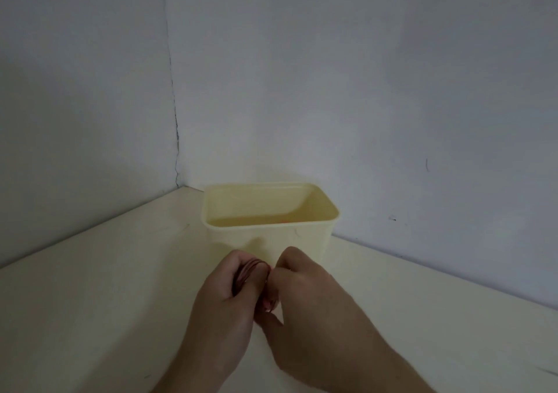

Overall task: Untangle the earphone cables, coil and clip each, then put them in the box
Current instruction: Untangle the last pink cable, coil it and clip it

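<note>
Left hand [229, 299] grips pink cable coil [252, 267]; right hand [305, 296] pinches it, just before box [302, 241] front wall.

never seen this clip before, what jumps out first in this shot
The pale yellow box stands open-topped on the cream table, near the grey wall corner. Just in front of it, the left hand and right hand meet, gripping a pinkish coiled earphone cable between them.
</note>
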